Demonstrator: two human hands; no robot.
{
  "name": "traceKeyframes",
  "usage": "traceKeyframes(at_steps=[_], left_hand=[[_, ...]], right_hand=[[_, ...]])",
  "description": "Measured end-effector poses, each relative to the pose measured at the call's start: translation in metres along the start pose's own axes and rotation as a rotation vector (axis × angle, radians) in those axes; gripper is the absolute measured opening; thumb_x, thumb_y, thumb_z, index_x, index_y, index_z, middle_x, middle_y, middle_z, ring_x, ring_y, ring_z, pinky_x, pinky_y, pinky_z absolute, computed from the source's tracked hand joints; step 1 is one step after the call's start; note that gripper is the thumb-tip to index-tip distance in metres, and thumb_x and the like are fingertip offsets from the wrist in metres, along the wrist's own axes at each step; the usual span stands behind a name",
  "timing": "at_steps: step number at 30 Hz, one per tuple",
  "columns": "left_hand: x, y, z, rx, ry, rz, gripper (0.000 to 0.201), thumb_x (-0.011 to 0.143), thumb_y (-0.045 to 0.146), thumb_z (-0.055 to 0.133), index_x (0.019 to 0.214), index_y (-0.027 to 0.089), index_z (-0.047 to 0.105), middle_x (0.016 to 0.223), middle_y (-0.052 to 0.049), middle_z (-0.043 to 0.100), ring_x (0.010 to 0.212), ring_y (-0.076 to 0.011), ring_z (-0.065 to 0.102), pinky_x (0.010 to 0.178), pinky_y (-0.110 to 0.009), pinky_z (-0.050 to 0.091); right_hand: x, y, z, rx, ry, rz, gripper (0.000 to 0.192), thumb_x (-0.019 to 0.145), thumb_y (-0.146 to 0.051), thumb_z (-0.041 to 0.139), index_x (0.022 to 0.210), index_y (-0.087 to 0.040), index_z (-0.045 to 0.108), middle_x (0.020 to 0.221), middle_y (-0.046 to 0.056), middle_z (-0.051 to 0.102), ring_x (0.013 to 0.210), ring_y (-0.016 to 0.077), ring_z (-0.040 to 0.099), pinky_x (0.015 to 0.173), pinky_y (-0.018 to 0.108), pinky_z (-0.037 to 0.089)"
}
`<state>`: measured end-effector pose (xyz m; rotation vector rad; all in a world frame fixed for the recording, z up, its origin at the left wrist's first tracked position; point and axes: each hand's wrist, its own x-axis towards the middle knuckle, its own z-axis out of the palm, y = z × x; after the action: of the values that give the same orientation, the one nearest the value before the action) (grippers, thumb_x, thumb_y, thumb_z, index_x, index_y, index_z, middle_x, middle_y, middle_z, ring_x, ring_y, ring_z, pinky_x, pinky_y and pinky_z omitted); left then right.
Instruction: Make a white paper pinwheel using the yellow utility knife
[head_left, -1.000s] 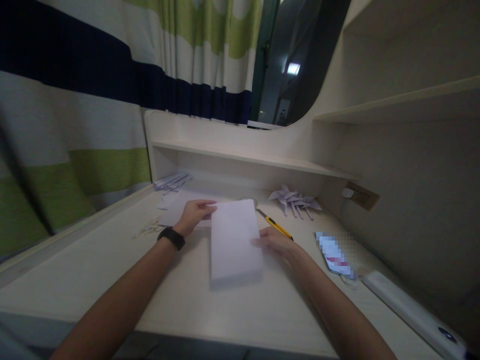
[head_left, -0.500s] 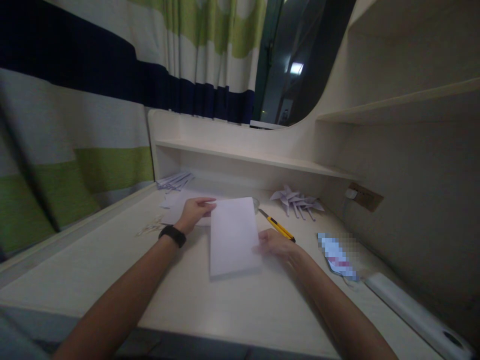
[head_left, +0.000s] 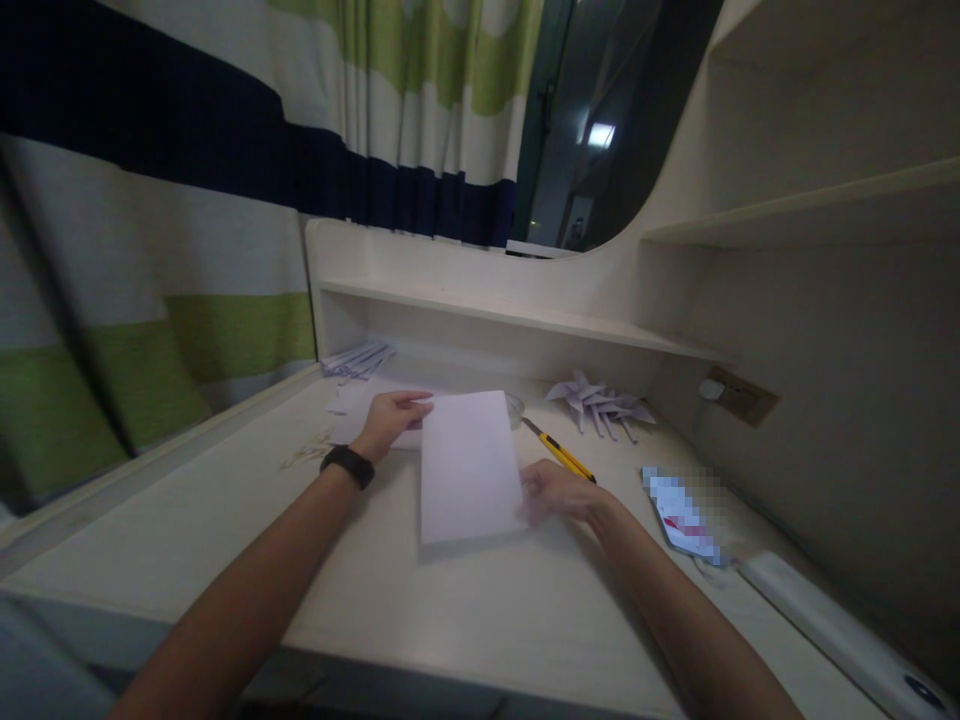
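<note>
Holding the white paper [head_left: 466, 465] on the desk [head_left: 450, 610], the left hand [head_left: 390, 420] pinches its far corner; the right hand [head_left: 559, 492] has slid nearer along the right edge, fingers pressing it flat.

— Where is there room on the desk [head_left: 465, 620]?

— The whole near strip, between the forearms and toward the front edge, is bare. The left part, out to the curtain [head_left: 150, 300], is open too, save for small scraps [head_left: 306, 452].

— And what blocks the way?

— The white sheet [head_left: 466, 465] sits in the middle, with the left hand [head_left: 390, 420] at its far left corner and the right hand [head_left: 556, 492] at its right edge. Just beyond the right hand lies a yellow cutter [head_left: 561, 453]. Farther back are folded paper pieces [head_left: 600, 402], another bunch [head_left: 358, 358] under the low shelf [head_left: 510, 318]. On the right, a packet [head_left: 684, 515] and a long white bar [head_left: 832, 630] crowd the wall side.
</note>
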<state>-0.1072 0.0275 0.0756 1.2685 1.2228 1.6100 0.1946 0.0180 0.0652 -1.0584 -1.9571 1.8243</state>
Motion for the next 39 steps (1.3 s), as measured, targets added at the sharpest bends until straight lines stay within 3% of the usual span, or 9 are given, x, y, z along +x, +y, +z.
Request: traceKeyframes(at_steps=[9,13,15,18,20,22,31,39], left_hand=[[0.003,-0.008,0.0,-0.013,0.007,-0.015,0.053,0.055,0.034,0.081,0.099,0.009,0.069,0.08,-0.01,0.071,0.069,-0.0169,0.065,0.067,-0.03,0.053],[-0.003,-0.009,0.007,-0.071,0.001,-0.039,0.052,0.055,0.034,0.081,0.098,0.007,0.069,0.086,-0.012,0.071,0.073,-0.0175,0.065,0.071,-0.031,0.053],[-0.007,-0.009,0.012,-0.094,-0.023,-0.059,0.051,0.056,0.033,0.081,0.098,0.007,0.069,0.089,-0.012,0.071,0.075,-0.0178,0.066,0.073,-0.03,0.053],[-0.013,-0.01,0.022,-0.114,-0.077,-0.094,0.051,0.055,0.034,0.081,0.097,0.007,0.069,0.089,-0.013,0.071,0.074,-0.0182,0.066,0.072,-0.03,0.053],[-0.016,-0.011,0.028,-0.122,-0.103,-0.107,0.05,0.055,0.034,0.081,0.096,0.007,0.069,0.089,-0.013,0.071,0.074,-0.0186,0.066,0.071,-0.031,0.053],[-0.017,-0.013,0.031,-0.126,-0.116,-0.114,0.049,0.055,0.033,0.081,0.095,0.007,0.069,0.089,-0.014,0.071,0.075,-0.0192,0.066,0.072,-0.032,0.053],[-0.017,-0.007,0.022,-0.15,-0.266,-0.129,0.039,0.063,0.032,0.078,0.092,0.008,0.069,0.096,-0.015,0.069,0.08,-0.0187,0.066,0.075,-0.031,0.052],[-0.021,-0.003,0.03,-0.006,-0.169,-0.123,0.039,0.055,0.03,0.08,0.085,0.006,0.07,0.079,-0.011,0.07,0.066,-0.0179,0.065,0.069,-0.033,0.055]], right_hand=[[-0.005,-0.005,-0.01,-0.017,-0.037,0.01,0.038,0.044,-0.008,0.075,0.081,-0.012,0.067,0.063,-0.001,0.067,0.055,0.0118,0.061,0.053,0.02,0.049],[-0.006,-0.006,-0.014,0.051,-0.053,-0.025,0.045,0.053,-0.02,0.079,0.095,-0.012,0.065,0.082,0.005,0.07,0.062,0.012,0.063,0.057,0.02,0.05],[-0.001,-0.004,-0.01,0.115,0.041,-0.053,0.04,0.062,-0.033,0.077,0.095,-0.013,0.065,0.086,0.007,0.07,0.065,0.0126,0.064,0.056,0.021,0.049],[0.013,0.003,-0.005,0.246,0.342,-0.133,0.037,0.07,-0.046,0.071,0.084,-0.013,0.065,0.076,0.007,0.069,0.059,0.0131,0.062,0.053,0.022,0.048],[0.02,0.007,-0.005,0.277,0.493,-0.138,0.035,0.068,-0.045,0.072,0.075,-0.012,0.064,0.067,0.007,0.068,0.054,0.0136,0.06,0.05,0.023,0.046],[0.023,0.01,-0.009,0.283,0.554,-0.123,0.03,0.067,-0.041,0.074,0.07,-0.012,0.063,0.063,0.006,0.067,0.052,0.0143,0.059,0.049,0.024,0.045],[0.004,-0.003,-0.021,0.351,0.429,-0.127,0.025,0.068,-0.032,0.073,0.076,-0.009,0.064,0.069,0.009,0.068,0.058,0.0169,0.061,0.054,0.027,0.047],[0.003,-0.003,-0.023,0.193,0.502,-0.115,0.03,0.066,-0.038,0.074,0.072,-0.011,0.064,0.058,0.004,0.064,0.049,0.0131,0.055,0.046,0.023,0.039]])
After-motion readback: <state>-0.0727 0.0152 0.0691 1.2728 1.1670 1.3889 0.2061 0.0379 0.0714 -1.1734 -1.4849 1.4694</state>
